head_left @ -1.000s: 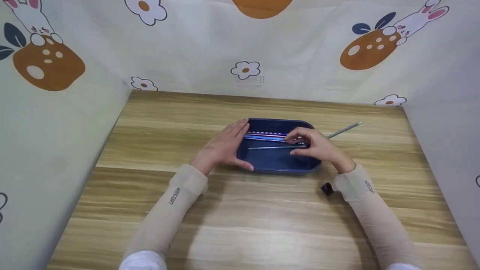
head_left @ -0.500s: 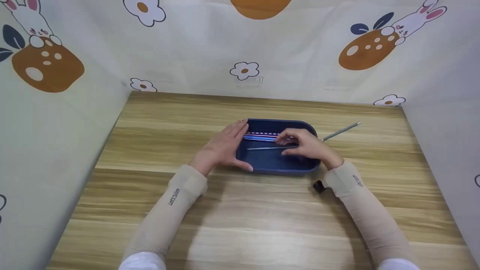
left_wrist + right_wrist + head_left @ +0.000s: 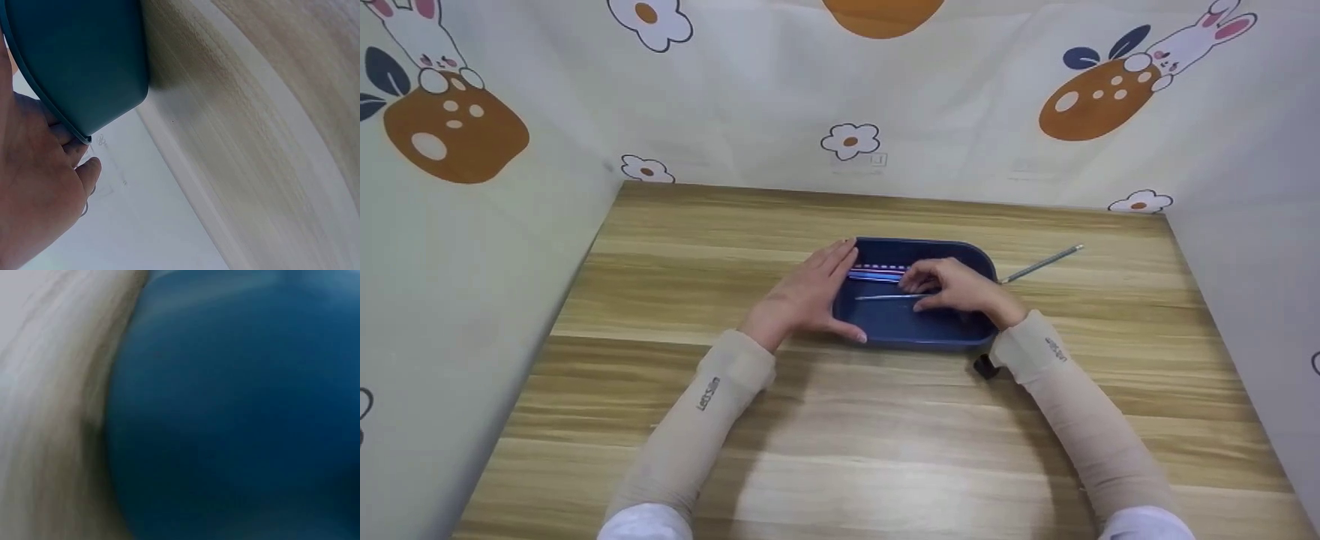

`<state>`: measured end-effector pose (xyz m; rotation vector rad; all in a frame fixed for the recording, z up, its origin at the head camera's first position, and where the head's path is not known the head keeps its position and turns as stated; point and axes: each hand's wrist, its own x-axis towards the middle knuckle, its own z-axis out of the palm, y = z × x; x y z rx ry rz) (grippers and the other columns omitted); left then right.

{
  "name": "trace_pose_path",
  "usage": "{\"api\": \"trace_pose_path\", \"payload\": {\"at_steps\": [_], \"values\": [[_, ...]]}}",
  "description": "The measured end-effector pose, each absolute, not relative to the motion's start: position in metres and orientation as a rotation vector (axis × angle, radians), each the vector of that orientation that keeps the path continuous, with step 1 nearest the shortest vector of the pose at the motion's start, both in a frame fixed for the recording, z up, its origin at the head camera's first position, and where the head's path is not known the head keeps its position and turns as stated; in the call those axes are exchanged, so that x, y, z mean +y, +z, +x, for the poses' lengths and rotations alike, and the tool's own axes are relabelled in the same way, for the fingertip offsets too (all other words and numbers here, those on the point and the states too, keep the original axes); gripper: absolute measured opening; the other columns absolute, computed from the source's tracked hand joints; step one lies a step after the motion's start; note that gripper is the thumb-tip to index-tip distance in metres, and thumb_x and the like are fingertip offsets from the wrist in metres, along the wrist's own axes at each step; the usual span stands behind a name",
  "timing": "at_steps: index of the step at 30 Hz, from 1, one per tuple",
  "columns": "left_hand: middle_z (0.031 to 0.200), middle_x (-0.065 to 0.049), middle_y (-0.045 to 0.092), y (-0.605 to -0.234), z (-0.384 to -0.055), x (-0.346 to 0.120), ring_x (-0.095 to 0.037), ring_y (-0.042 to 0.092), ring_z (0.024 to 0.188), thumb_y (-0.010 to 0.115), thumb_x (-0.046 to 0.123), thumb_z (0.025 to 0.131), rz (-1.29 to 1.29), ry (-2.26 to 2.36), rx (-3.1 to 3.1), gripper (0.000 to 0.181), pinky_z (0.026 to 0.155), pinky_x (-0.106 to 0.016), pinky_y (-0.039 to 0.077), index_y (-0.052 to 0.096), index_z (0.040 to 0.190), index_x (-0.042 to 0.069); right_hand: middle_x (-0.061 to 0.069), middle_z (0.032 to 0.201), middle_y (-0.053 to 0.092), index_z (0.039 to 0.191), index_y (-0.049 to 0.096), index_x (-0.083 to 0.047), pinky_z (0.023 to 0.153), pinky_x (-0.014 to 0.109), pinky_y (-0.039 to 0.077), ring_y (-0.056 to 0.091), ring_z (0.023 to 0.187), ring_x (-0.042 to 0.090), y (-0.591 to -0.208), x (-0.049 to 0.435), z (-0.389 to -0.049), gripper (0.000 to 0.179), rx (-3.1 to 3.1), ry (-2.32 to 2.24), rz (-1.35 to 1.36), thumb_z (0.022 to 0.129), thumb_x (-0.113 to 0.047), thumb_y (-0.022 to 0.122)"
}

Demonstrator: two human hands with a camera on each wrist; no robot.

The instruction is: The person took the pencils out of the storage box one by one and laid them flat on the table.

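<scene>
The tray [image 3: 915,328] is touched by the left hand [image 3: 810,291], fingers straight; "Let'sSlim" is read on its sleeve [image 3: 697,427]. The right hand [image 3: 952,288] is half-curled over pencils [image 3: 877,277]; any grip cannot be told.

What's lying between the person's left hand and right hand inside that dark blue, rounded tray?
The head view shows shiny purple and blue pencil-like sticks and, set apart, one slim greyish pencil-like stick.

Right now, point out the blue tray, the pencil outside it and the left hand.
Blue tray [image 3: 904,321], head view: bare inside floor.
Pencil outside the tray [image 3: 1042,264], head view: middle of the shaft.
Left hand [image 3: 808,292], head view: back of the hand.
</scene>
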<state>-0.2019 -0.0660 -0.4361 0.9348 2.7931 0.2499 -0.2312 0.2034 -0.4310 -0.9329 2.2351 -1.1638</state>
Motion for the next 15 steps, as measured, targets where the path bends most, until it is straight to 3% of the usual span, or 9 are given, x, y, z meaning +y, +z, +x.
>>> {"api": "trace_pose_path", "payload": {"at_steps": [9, 15], "values": [[0.16, -0.006, 0.0, -0.435, -0.203, -0.067, -0.02, 0.0, 0.146, 0.052, 0.09, 0.055, 0.927, 0.232, 2.798, 0.135, 0.12, -0.032, 0.004, 0.006, 0.152, 0.008, 0.021, 0.105, 0.066, 0.107, 0.064, 0.006, 0.087, 0.046, 0.053, 0.063, 0.095, 0.035, -0.464, 0.207, -0.248, 0.032, 2.289, -1.077, -0.94, 0.076, 0.007, 0.072], [0.16, -0.006, 0.001, -0.436, -0.203, -0.067, -0.02, 0.001, 0.146, 0.057, 0.086, 0.057, 0.925, 0.28, 2.788, 0.133, 0.12, -0.033, 0.004, 0.007, 0.152, 0.007, 0.011, 0.096, 0.069, 0.101, 0.067, -0.002, 0.08, 0.037, 0.055, 0.064, 0.086, 0.023, -0.466, 0.208, -0.248, 0.025, 2.333, -0.998, -0.975, 0.077, 0.005, 0.072]]}}
